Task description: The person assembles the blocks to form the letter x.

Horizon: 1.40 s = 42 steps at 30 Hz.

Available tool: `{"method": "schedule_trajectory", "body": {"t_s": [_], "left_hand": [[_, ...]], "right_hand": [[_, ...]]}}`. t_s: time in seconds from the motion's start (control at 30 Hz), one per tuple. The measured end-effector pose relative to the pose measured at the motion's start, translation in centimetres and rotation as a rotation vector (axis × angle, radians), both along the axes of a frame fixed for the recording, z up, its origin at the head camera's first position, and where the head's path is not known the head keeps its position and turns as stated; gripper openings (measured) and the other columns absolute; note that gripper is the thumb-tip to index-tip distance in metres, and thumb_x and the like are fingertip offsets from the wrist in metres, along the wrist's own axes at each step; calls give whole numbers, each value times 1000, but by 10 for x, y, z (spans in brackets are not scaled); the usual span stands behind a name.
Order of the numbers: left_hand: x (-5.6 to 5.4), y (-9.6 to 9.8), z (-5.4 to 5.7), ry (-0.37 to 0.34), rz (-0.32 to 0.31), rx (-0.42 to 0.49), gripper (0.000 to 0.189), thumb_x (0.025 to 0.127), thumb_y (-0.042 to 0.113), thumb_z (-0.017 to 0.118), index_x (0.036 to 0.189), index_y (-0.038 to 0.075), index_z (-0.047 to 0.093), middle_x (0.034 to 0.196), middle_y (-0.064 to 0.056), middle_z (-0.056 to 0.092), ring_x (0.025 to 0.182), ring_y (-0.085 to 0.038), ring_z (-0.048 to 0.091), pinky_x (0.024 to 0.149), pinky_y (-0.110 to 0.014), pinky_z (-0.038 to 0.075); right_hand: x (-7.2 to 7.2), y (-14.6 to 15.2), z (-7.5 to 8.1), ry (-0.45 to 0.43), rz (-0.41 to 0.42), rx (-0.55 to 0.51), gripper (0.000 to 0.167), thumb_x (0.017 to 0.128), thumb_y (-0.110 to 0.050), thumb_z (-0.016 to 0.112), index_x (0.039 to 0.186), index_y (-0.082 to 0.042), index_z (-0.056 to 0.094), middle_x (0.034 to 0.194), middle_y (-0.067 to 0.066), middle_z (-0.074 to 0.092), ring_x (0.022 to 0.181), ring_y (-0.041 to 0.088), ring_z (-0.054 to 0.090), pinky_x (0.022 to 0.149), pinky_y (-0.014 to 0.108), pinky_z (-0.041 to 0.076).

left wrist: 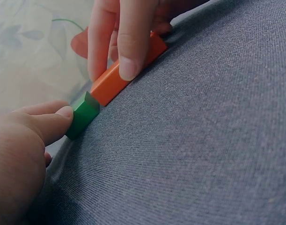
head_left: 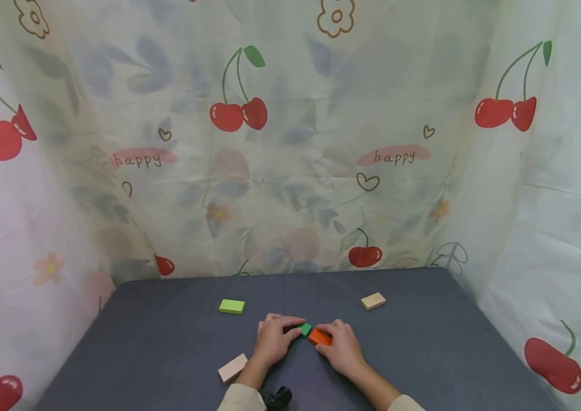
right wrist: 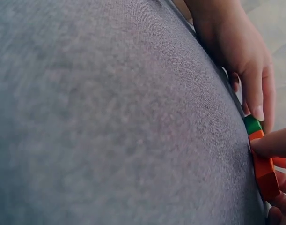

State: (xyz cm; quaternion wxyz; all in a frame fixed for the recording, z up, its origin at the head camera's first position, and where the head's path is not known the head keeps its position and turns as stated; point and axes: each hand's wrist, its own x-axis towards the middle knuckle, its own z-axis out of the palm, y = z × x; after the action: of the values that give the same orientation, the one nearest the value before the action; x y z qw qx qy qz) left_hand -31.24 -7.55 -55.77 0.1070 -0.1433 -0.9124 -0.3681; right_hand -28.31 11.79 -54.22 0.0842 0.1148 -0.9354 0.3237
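Near the middle of the dark table (head_left: 177,342), my left hand (head_left: 275,339) pinches a green block (head_left: 305,329) between thumb and fingers. Just right of it, my right hand (head_left: 343,349) holds an orange rectangular block (head_left: 319,337), thumb on the near side and fingers over the far side. In the left wrist view the green block (left wrist: 84,115) and the orange block (left wrist: 107,85) stand on the cloth nearly end to end, their near corners close together. Part of each block is hidden by the fingers.
A lime-green block (head_left: 232,306) lies at the back left and a beige block (head_left: 373,301) at the back right. Beside my left forearm is a pale wooden block (head_left: 232,368), with a black device (head_left: 279,397) by that wrist. A printed curtain (head_left: 290,200) surrounds the table.
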Motion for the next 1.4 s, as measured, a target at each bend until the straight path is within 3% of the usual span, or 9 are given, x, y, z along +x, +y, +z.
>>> {"method": "schedule_trajectory", "body": {"t_s": [0.77, 0.97, 1.2, 1.4], "left_hand": [[2, 0, 0, 24, -4, 1, 22, 89, 27, 71, 111, 29, 75, 106, 12, 70, 98, -15, 50, 80, -41, 33], [3, 0, 1, 15, -9, 7, 24, 89, 28, 71, 113, 30, 74, 109, 11, 69, 100, -16, 50, 81, -41, 33], [4, -2, 3, 11, -42, 31, 29, 89, 27, 72, 117, 28, 72, 115, 7, 68, 100, -17, 50, 81, -42, 32], [2, -5, 7, -11, -73, 66, 29, 89, 24, 71, 118, 25, 72, 115, 3, 68, 101, -20, 51, 81, -42, 32]], "right_hand": [[-5, -4, 4, -15, 64, -5, 35, 74, -15, 83, 107, -11, 73, 85, -2, 52, 78, 16, 45, 67, 31, 38], [-8, -2, 3, -6, 81, -18, 36, 77, -24, 82, 109, -11, 72, 85, -3, 53, 78, 15, 45, 66, 30, 38], [-16, 2, 1, 15, 140, -75, 29, 84, -21, 76, 111, -10, 73, 82, -2, 54, 75, 15, 46, 66, 30, 38], [-27, 8, 2, 7, 253, -98, 25, 89, -15, 71, 114, -11, 73, 84, -4, 56, 75, 14, 47, 67, 31, 39]]}}
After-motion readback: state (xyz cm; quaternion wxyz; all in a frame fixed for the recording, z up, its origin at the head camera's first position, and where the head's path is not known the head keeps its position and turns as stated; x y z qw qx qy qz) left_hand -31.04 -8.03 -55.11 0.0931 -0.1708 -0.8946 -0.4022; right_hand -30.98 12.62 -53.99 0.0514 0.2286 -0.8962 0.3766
